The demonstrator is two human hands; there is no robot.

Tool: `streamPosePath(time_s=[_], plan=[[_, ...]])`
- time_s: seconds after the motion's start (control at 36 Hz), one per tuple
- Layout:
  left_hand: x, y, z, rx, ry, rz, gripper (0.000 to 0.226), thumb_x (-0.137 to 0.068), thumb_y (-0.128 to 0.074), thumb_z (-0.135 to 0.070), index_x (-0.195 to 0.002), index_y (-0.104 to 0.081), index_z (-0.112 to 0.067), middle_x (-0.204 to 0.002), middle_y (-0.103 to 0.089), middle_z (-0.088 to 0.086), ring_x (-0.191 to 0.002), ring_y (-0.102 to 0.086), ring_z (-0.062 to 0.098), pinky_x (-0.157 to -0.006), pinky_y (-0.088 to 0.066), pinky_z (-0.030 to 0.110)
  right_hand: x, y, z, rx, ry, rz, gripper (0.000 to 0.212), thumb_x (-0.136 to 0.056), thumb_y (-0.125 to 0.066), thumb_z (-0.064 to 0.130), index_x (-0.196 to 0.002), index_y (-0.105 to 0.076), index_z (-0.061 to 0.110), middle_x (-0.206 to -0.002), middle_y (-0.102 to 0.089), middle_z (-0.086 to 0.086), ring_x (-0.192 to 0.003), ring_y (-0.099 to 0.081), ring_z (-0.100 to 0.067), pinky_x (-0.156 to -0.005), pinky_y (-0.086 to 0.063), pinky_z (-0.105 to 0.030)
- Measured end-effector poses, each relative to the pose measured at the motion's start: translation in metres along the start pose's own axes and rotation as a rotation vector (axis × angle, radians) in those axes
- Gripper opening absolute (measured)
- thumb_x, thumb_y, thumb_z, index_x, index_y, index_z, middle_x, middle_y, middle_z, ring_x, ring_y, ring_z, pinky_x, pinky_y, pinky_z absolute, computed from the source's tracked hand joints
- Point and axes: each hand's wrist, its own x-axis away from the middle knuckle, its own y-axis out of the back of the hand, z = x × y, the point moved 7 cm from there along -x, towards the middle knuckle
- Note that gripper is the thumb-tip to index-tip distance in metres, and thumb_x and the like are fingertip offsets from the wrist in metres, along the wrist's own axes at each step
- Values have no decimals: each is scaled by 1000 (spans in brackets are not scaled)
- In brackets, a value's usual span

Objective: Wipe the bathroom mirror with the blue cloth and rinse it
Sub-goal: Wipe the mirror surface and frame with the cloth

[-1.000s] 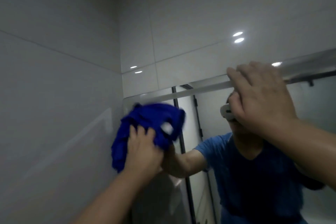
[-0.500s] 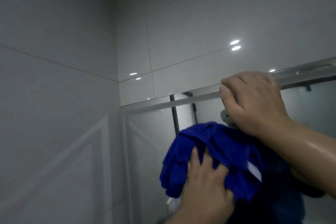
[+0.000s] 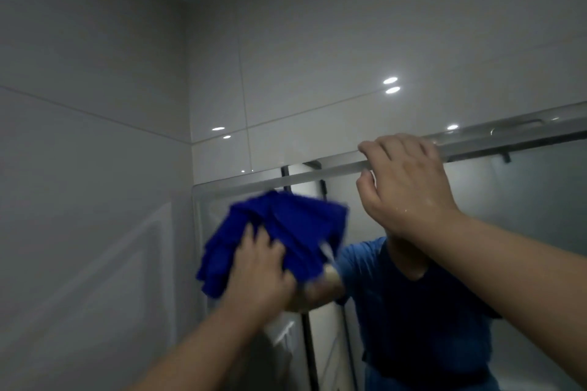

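Filling most of the view, pale glossy wall tiles (image 3: 95,168) run above the mirror (image 3: 524,200) and along its left side, with small round light spots (image 3: 390,85) shining on the tiles above its top edge. The mirror itself spans the lower right, and its glass shows a reflected person in a blue shirt (image 3: 413,311) and dark door frames behind.

The blue cloth (image 3: 286,232) is bunched against the glass near the mirror's upper left corner, just under its top edge; it is blurred, and a small white tag sticks out on its right side. The right hand (image 3: 406,187) is clamped on the mirror's top edge, fingers hooked over the rim and thumb tucked beneath, with water drops on its back. The left hand (image 3: 257,276) grips the cloth from below, fingers bent into its folds and pressing it onto the mirror.
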Motion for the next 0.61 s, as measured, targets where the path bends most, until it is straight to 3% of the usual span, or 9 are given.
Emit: streamPosePath(time_s=[0.11,0.17,0.22,0.33,0.42,0.44,0.53,0.61], plan=[[-45,39,15,193,374,-139,56,-100,-46,-33,-153,-42,-16,-171,-20,14,-159,-6,44,-130,-8,53,-2,2,3,-32,-45,-9,52,-93,-40,37,-133,-66,17,-123,-69,-8,-118,-59,-31,-107,-39,-48],[-59,47,3,227,461,-192,58,-105,-41,-39,-160,-36,-21,-174,-14,10,-160,-2,42,-131,0,51,-2,3,3,-45,-73,20,53,-93,-39,40,-135,-65,18,-127,-68,-8,-121,-57,-32,-108,-38,-48],[-59,38,-15,227,486,-172,59,-106,-36,-49,-160,-38,-26,-173,-20,9,-159,-2,43,-131,3,52,-4,5,5,-74,-81,64,57,-94,-36,44,-136,-63,18,-130,-66,-10,-124,-55,-33,-110,-38,-50],[-11,9,-70,182,239,-201,67,-93,-45,-51,-157,-37,-33,-166,-33,10,-151,-18,51,-126,-12,58,-7,8,7,-68,-75,161,61,-92,-38,50,-140,-58,17,-136,-60,-13,-128,-52,-34,-113,-39,-51],[34,-26,-103,117,47,-96,73,-83,-58,-44,-152,-41,-32,-163,-35,11,-146,-23,52,-120,-26,62,12,13,12,-101,-59,155,65,-80,-53,38,-140,-60,12,-144,-54,-15,-138,-45,-37,-121,-32,-52],[48,-36,-111,69,7,-68,71,-81,-60,-44,-149,-48,-29,-161,-37,11,-145,-25,51,-117,-31,61,27,17,16,-114,-26,115,63,-75,-54,31,-133,-63,10,-141,-56,-16,-134,-48,-39,-119,-36,-52],[81,-60,-128,33,-3,6,74,-77,-50,-54,-146,-53,-28,-155,-46,11,-142,-32,48,-115,-37,57,99,14,25,-221,111,99,39,-73,-55,22,-107,-69,9,-109,-61,-13,-101,-55,-36,-91,-46,-52],[101,-64,-153,-23,-70,75,70,-82,-37,-56,-146,-44,-29,-150,-49,5,-146,-35,41,-125,-26,55,174,6,26,-349,154,199,27,-82,-62,23,-105,-70,12,-102,-58,-7,-95,-54,-28,-90,-47,-51]])
